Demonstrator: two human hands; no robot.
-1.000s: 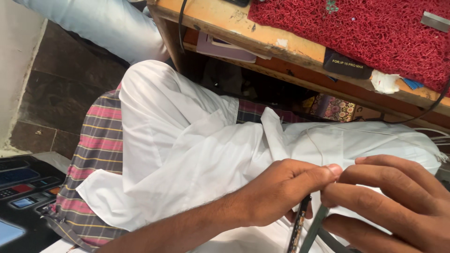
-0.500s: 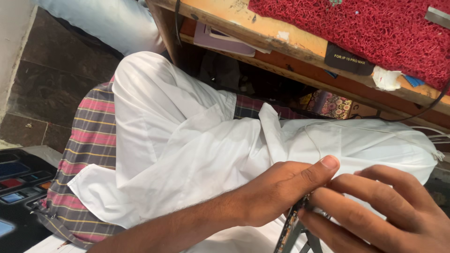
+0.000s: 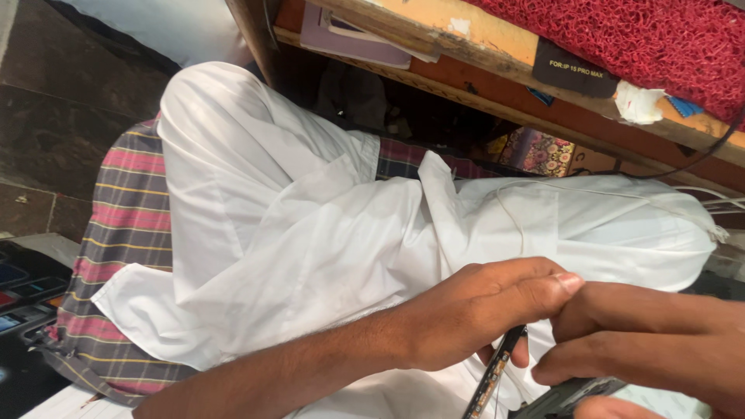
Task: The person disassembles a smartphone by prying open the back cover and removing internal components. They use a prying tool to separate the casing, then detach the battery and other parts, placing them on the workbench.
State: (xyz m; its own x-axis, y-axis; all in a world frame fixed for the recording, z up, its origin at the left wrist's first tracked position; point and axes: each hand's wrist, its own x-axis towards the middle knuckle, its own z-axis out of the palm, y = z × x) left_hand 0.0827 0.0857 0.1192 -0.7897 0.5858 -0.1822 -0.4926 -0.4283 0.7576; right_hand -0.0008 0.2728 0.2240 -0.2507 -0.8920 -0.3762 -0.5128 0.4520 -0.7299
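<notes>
White cloth (image 3: 326,233) covers your lap and knees, and both of your hands work just above it at the lower right of the view. Your left hand (image 3: 473,310) comes in along the forearm from the lower left, its fingers curled narrow around a thin dark pen-like tool (image 3: 493,372); the tool's shaft slants down out of your fist toward the bottom edge, and its upper end is hidden inside your grip. Your left thumb stretches out to the right until its tip touches the fingers of your right hand (image 3: 644,334). That right hand enters from the right edge with its fingers bent and close together, pinching a small dark flat device (image 3: 566,397), whose corner alone shows at the bottom of the view; what kind of device it is cannot be told. The tool and the device sit just beside each other, between your two hands.

Under the white cloth lies a checked fabric (image 3: 124,256) in grey, pink and yellow, spreading out to the left. Above your knees runs the worn wooden edge of a workbench (image 3: 466,39), with a red bristly mat (image 3: 644,39) on top, a small black label (image 3: 574,68) and a crumpled white scrap (image 3: 638,102) at its rim. A thin white thread (image 3: 621,194) crosses the cloth over your right knee.
</notes>
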